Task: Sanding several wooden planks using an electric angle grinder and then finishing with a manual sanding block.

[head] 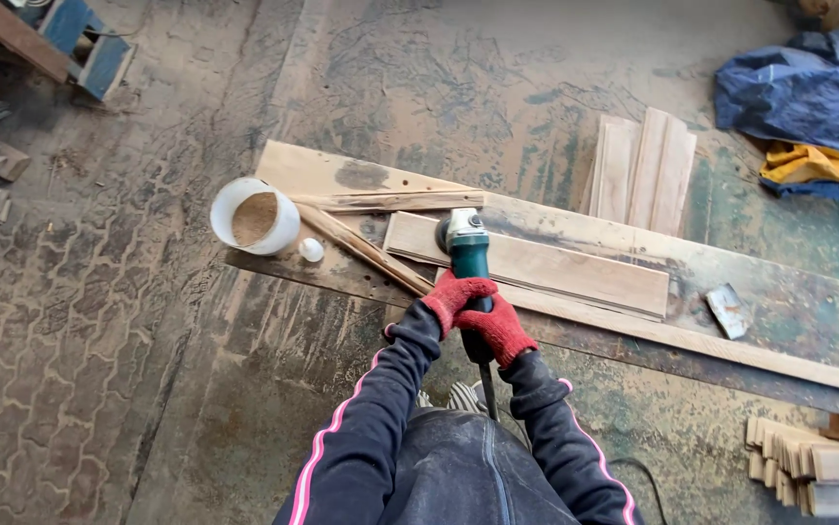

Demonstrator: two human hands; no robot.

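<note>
Head view: white tub [254, 216] holds sawdust [255, 218] (brown).

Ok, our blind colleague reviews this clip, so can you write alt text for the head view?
Both red-gloved hands, left hand and right hand, grip a green angle grinder over a wooden board on the floor; a white bucket of sawdust stands nearby.

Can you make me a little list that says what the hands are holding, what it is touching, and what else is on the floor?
left hand: red glove, gripping the green angle grinder
right hand: red glove, gripping the grinder's body lower down
grinder head: on the end of a pale wooden plank
under the plank: a long worn board
beside it: white bucket with brown sawdust
also on the board: small scraper
far right: blue and yellow cloth
</note>
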